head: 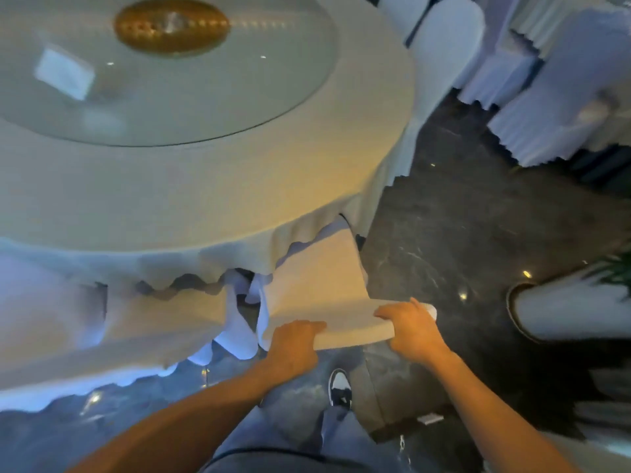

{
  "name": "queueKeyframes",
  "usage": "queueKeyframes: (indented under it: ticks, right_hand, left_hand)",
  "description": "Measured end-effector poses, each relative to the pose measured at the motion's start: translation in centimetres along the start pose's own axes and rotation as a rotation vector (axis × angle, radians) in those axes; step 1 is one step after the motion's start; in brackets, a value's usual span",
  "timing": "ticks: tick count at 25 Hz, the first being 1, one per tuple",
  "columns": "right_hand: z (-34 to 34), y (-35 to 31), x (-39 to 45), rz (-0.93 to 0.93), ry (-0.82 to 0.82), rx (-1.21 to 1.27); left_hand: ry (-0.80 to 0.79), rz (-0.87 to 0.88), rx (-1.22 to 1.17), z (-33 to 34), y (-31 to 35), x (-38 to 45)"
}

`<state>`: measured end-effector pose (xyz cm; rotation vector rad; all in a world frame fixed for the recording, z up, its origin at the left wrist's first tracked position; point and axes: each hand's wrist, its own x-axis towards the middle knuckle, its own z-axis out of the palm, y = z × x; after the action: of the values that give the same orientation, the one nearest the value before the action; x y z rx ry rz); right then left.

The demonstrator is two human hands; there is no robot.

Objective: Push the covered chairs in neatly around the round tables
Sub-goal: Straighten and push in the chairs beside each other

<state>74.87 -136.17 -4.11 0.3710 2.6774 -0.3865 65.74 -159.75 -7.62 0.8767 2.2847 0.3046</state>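
A white covered chair (317, 285) stands at the near right edge of the round table (205, 206), its seat partly under the scalloped cloth. Both hands hold the top of its back. My left hand (295, 343) grips the back's left end with fingers curled over the top. My right hand (411, 329) grips the right end. Another covered chair (164, 322) sits just to the left, tucked against the tablecloth. The view is blurred and tilted.
A glass turntable (164, 80) with a gold centre lies on the table. More covered chairs (447, 39) and another draped table (560, 90) fill the upper right. A white planter (560, 312) stands at right on the dark marble floor (478, 233). My shoe (339, 387) is below the chair.
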Motion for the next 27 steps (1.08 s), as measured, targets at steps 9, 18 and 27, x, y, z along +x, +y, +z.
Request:
queueKeyframes:
  ticks: [9,18,27]
  right_hand:
    - [2.2,-3.2,1.7,-0.108,0.08,0.029]
    - [1.9,-8.5,2.4,-0.134,0.057,-0.012]
    - [0.8,-8.7,1.9,-0.06,0.024,-0.025]
  left_hand:
    - [0.13,-0.102,0.105,-2.9,-2.2,-3.2]
    - [0.193,-0.176,0.057,-3.1,-6.3,-5.7]
    - [0.201,-0.169,-0.041,-2.8,-6.2,-4.4]
